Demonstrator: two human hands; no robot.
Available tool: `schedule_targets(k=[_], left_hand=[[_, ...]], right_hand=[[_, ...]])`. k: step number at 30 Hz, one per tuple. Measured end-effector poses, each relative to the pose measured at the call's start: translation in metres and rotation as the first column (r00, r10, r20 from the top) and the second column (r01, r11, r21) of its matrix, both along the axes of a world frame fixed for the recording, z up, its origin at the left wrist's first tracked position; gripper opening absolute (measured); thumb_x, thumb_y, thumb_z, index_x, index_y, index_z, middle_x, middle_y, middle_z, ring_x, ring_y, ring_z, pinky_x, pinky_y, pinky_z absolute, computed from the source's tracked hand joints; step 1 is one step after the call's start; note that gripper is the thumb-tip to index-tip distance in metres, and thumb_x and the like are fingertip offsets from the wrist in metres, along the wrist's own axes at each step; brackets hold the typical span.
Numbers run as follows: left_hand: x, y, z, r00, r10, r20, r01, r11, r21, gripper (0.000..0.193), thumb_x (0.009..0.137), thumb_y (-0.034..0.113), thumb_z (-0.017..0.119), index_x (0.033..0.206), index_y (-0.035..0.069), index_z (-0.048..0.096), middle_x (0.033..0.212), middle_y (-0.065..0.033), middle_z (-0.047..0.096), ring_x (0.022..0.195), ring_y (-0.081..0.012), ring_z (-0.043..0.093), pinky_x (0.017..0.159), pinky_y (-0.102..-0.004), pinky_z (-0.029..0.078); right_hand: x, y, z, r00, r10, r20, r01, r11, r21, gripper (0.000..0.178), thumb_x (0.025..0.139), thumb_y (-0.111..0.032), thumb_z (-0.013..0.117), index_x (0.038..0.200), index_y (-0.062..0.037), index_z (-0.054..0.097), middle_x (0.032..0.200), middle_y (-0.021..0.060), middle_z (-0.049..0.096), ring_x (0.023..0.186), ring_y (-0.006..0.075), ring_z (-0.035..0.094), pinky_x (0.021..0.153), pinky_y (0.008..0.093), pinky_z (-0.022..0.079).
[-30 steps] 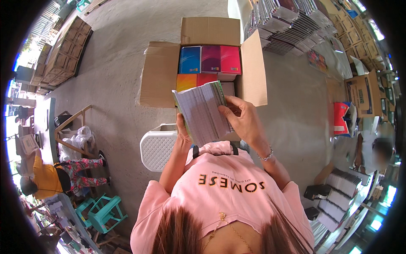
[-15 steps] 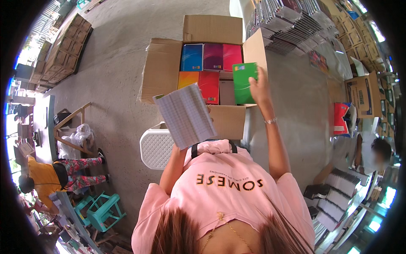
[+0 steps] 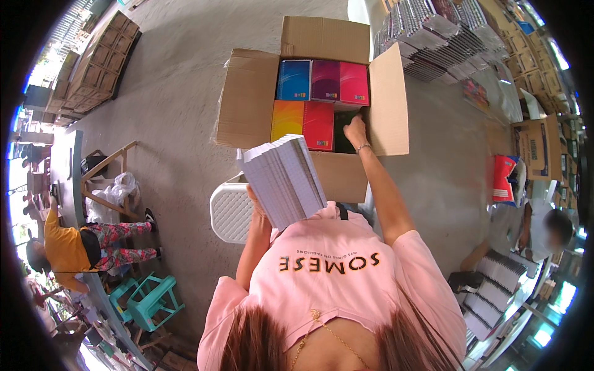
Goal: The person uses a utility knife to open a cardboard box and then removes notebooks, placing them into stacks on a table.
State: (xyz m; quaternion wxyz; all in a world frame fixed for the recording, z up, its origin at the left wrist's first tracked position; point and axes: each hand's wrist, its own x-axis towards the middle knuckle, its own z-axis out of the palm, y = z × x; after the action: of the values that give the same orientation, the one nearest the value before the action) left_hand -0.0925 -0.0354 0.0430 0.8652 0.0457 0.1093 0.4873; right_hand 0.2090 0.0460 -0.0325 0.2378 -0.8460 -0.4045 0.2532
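Observation:
An open cardboard box [image 3: 247,93] stands in front of me with stacks of notebooks in it. Its back row has a blue notebook [image 3: 293,80], a purple notebook [image 3: 325,79] and a pink notebook [image 3: 354,83]; a yellow notebook [image 3: 288,120] and a red notebook [image 3: 318,125] lie nearer me. Inside the front right space, my right hand [image 3: 356,132] is closed at the right side of a green notebook [image 3: 342,131], which lies low in shadow; its fingertips are partly hidden. My left hand [image 3: 257,201] grips a thick stack of notebooks [image 3: 284,182], page edges upward, before my chest.
A white plastic stool [image 3: 229,213] stands beside the box's near left corner. Stacked spiral-bound books [image 3: 427,40] rise behind it on the right. At far left are a pallet of cartons [image 3: 99,65], a person in an orange top [image 3: 68,247] and a teal stool [image 3: 151,303].
My right hand has lowered the green notebook into the front right space of the box. The stack in my left hand has tilted and shifted slightly right and nearer me.

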Motion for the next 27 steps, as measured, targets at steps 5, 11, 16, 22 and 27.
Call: schedule_targets(k=[5, 11, 16, 22, 27], left_hand=[[0.012, 0.008, 0.008, 0.996, -0.084, 0.029, 0.084, 0.996, 0.009, 0.070, 0.083, 0.045, 0.066, 0.134, 0.004, 0.042, 0.123, -0.0146, 0.056, 0.109, -0.0257, 0.058, 0.091, -0.0441, 0.050], [0.012, 0.019, 0.013, 0.984, -0.176, 0.012, 0.176, 0.984, 0.008, 0.067, 0.082, 0.043, 0.068, 0.131, 0.002, 0.047, 0.118, -0.0148, 0.059, 0.106, -0.0256, 0.060, 0.090, -0.0413, 0.051], [0.025, 0.032, 0.011, 0.933, -0.356, -0.054, 0.356, 0.934, -0.005, 0.064, 0.081, 0.040, 0.070, 0.127, 0.000, 0.051, 0.115, -0.0154, 0.061, 0.104, -0.0258, 0.061, 0.089, -0.0395, 0.052], [0.058, 0.045, 0.007, 0.649, -0.681, -0.340, 0.702, 0.708, -0.077, 0.074, 0.081, 0.042, 0.067, 0.135, -0.001, 0.040, 0.127, -0.0191, 0.054, 0.110, -0.0304, 0.058, 0.095, -0.0448, 0.048], [0.130, 0.006, 0.057, 0.413, -0.748, -0.520, 0.878, 0.478, 0.010, 0.081, 0.077, 0.035, 0.073, 0.139, 0.001, 0.031, 0.128, -0.0158, 0.049, 0.116, -0.0272, 0.052, 0.099, -0.0396, 0.045]], right_hand=[[0.007, -0.019, -0.047, 0.942, 0.097, 0.322, -0.098, 0.995, -0.012, 0.060, 0.066, 0.004, 0.068, 0.116, 0.0133, 0.036, 0.121, 0.0338, 0.036, 0.105, 0.0480, 0.048, 0.093, 0.0471, 0.045], [-0.017, -0.045, 0.047, 0.981, 0.190, -0.026, -0.174, 0.939, 0.298, 0.046, 0.086, -0.022, 0.067, 0.121, 0.0027, 0.051, 0.111, 0.0183, 0.055, 0.106, 0.0325, 0.054, 0.092, 0.0419, 0.045], [-0.046, -0.114, 0.154, 0.469, 0.157, -0.869, 0.073, 0.974, 0.216, 0.067, 0.094, -0.056, 0.044, 0.135, -0.0035, 0.044, 0.111, 0.0057, 0.057, 0.108, 0.0161, 0.054, 0.094, 0.0334, 0.044], [-0.081, -0.178, 0.184, 0.718, 0.105, -0.688, 0.213, 0.908, 0.360, 0.081, 0.093, -0.054, 0.047, 0.146, 0.0005, 0.020, 0.141, 0.0144, 0.035, 0.132, 0.0242, 0.033, 0.109, 0.0380, 0.029], [-0.057, -0.228, 0.172, 0.484, 0.027, -0.875, 0.434, 0.860, 0.267, 0.121, 0.069, -0.033, 0.085, 0.148, -0.0019, -0.001, 0.147, 0.0229, 0.023, 0.141, 0.0278, 0.017, 0.115, 0.0395, 0.018]])
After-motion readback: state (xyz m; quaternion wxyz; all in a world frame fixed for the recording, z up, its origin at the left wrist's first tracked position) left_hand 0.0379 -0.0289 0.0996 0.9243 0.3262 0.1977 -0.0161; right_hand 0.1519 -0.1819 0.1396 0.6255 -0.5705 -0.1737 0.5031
